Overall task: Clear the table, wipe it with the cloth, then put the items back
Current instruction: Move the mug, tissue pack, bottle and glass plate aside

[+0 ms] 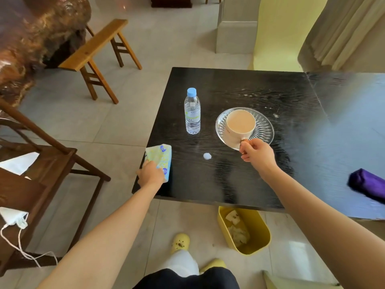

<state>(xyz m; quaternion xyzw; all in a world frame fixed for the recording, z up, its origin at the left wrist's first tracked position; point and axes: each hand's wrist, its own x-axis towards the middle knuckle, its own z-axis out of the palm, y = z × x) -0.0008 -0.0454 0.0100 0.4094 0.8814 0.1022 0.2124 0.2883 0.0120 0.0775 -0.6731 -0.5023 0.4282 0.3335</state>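
On the black table [260, 90] a white cup [239, 126] of milky tea stands on a glass saucer [264, 126]. My right hand [258, 154] pinches the cup's handle. A water bottle [192, 112] with a blue cap stands upright to the left of the saucer. My left hand [151, 174] grips a yellow and blue tissue pack [159, 156] at the table's left front corner. A small white spot [207, 156] lies on the table between my hands. A purple folded cloth [366, 184] lies at the right edge of view.
A yellow bin [256, 243] with scraps stands on the floor under the table's near edge, beside my feet in yellow clogs. A dark wooden chair [41, 163] stands at the left with a white power bank and cable. A wooden bench [98, 46] stands beyond it.
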